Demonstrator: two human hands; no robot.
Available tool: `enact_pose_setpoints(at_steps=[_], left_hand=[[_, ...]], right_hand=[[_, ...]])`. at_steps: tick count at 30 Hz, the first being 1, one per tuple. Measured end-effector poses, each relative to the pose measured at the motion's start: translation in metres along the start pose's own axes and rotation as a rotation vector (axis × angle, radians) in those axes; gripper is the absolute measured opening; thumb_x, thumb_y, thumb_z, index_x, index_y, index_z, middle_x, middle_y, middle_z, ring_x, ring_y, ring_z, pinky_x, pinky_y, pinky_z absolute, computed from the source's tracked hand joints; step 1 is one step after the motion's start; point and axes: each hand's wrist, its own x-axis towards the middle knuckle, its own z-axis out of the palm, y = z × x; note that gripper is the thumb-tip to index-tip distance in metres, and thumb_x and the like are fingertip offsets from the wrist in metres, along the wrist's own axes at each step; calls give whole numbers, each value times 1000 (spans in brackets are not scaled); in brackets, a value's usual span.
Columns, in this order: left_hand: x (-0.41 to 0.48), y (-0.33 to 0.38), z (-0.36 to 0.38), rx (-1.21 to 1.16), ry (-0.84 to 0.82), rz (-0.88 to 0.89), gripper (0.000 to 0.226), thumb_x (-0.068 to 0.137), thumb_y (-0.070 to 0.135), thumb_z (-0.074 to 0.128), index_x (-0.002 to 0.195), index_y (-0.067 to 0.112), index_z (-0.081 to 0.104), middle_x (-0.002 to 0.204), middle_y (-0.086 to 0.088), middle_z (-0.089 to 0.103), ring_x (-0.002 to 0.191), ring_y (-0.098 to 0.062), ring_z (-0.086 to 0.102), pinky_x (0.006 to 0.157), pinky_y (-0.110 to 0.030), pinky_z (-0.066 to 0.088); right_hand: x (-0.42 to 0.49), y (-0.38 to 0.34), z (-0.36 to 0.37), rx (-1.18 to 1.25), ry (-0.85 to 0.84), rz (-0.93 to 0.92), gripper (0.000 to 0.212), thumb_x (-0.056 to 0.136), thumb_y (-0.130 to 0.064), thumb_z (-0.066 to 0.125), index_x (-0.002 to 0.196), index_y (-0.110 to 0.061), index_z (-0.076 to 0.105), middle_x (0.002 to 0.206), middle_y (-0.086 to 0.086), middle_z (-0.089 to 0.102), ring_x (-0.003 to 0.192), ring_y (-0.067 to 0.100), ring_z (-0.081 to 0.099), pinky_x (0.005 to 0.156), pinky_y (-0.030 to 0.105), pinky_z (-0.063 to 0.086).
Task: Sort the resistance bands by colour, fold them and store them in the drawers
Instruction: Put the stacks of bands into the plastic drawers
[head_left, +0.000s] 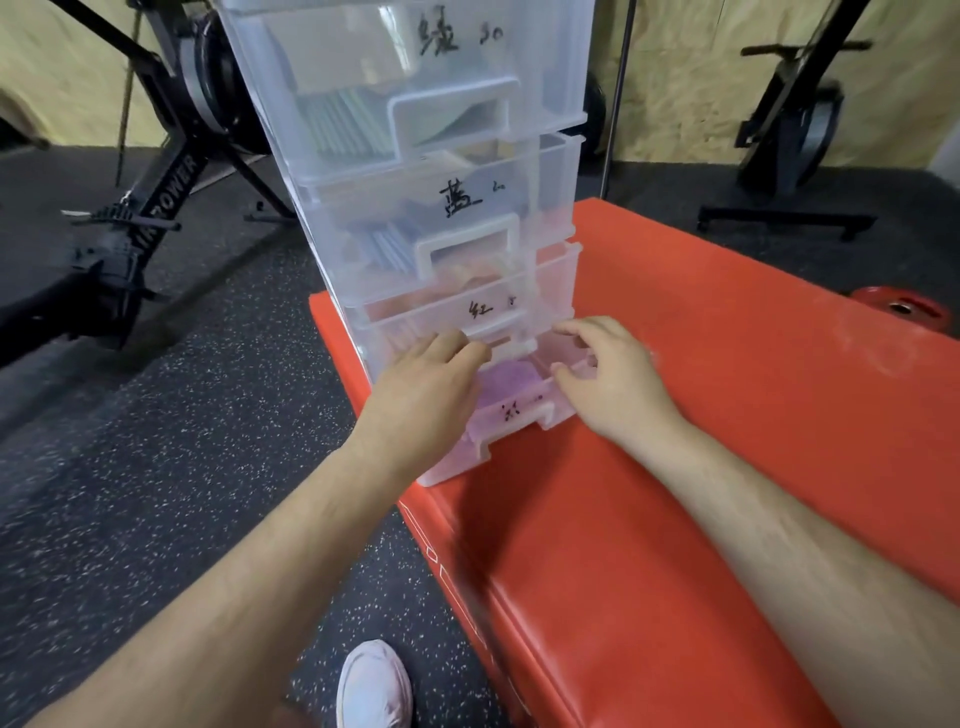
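Note:
A clear plastic drawer tower (415, 171) stands on a red mat (675, 415). Its three upper drawers are marked in black; the top one holds green bands (343, 130) and the second holds blue bands (387, 244). The bottom drawer (519, 418) is pulled out, with folded purple bands (506, 382) inside. My left hand (431, 374) hovers over the drawer's left side with its fingers curled downward and the tips hidden. My right hand (608, 374) is at the drawer's right rim, thumb on the wall and fingers bent over it.
Dark speckled rubber floor (156, 467) lies left of the mat. A black exercise machine (156, 208) stands at the back left and another one (795, 135) at the back right. A red weight plate (904, 306) lies past the mat. My white shoe (374, 686) is at the bottom.

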Motion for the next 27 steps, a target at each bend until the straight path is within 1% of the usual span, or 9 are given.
enact_pose_setpoints(at_steps=[2,5,8,10,13,16,20,23,27], left_hand=[[-4,0,-8,-26,42,-10,22,87,16,65,108,13,62,103,-6,61,92,-33,58,82,-40,48],[-17,2,-22,-54,98,-59,19,85,20,68,102,13,62,95,-4,60,86,-31,59,71,-36,48],[-44,1,-35,-87,77,-211,23,87,35,65,96,17,56,91,1,56,82,-25,56,67,-34,46],[-62,-6,-40,-119,15,-296,32,86,47,63,96,19,51,93,4,51,84,-21,53,71,-36,47],[-77,-26,-42,-133,-77,-401,51,82,60,63,109,20,49,105,4,49,95,-20,55,80,-38,49],[-75,-52,-37,-224,-209,-542,82,76,69,66,136,21,38,129,2,43,114,-21,54,95,-42,48],[-60,-82,-23,-471,-284,-596,110,70,54,80,154,18,19,152,-4,29,138,-21,39,111,-40,38],[-49,-94,-9,-602,-285,-609,118,68,43,85,157,17,10,159,-6,20,146,-21,27,117,-39,31],[-39,-102,4,-763,-162,-629,81,74,26,82,142,23,38,140,2,44,128,-15,45,92,-17,37]], right_hand=[[-4,-4,2,8,-5,8,34,82,-8,68,116,-14,68,111,-2,58,102,7,52,88,8,34],[-17,-16,10,-3,-14,15,25,80,-12,67,104,-16,68,105,-1,58,99,14,56,90,24,44],[-48,-37,28,0,-99,-18,14,82,-15,65,96,-19,68,97,-6,56,94,16,59,87,28,48],[-73,-51,47,-23,-202,-57,22,83,-21,65,105,-20,68,105,-6,58,103,17,59,97,26,44],[-94,-70,72,-121,-331,-49,50,86,-32,60,135,-22,58,136,-2,52,128,18,47,112,32,37],[-97,-85,92,-129,-292,-8,52,86,-31,57,136,-16,57,137,1,51,127,23,49,110,37,39],[-89,-100,119,-129,-200,47,42,82,-22,59,122,-12,64,125,5,55,115,29,54,101,41,46],[-75,-102,132,-118,-206,56,48,80,-16,58,128,-12,58,130,7,49,120,31,51,101,44,46],[-48,-98,149,-163,-268,92,68,78,-13,55,145,-18,43,141,6,41,131,30,43,106,45,43]])
